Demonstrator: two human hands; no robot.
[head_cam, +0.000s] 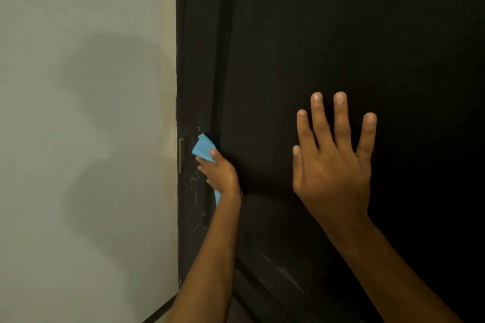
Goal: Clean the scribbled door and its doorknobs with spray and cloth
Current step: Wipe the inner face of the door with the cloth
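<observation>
You are facing a dark, matte door [341, 34] that is filling the right two-thirds of the view, its flat panel bordered on the left by a raised vertical moulding and a narrow stile. To the left of it a pale, smooth-plastered wall [78, 86] is carrying soft shadows, and a small metal plate [180, 155] is sitting on the door's edge where the two meet. Thin white scribbles [195, 183] — wiry, looping lines — are running down the narrow stile beside the plate, and fainter chalky streaks [286, 273] are showing lower on the door near the bottom of the panel. Your left hand [220, 173] is gripping a soft, light-blue cloth [203, 148], with the fingers curled around it; one folded corner is sticking up above the thumb and a strip is hanging down below the wrist. You are pressing the cloth against the scribbled stile, just right of the metal plate. Your right hand [333, 165] is raised in front of the dark panel with its back toward you, the fingers straight, spread apart and holding nothing — whether the palm is actually touching the door is not something the view is showing. The two hands are staying well apart, with the moulding lying between them.
</observation>
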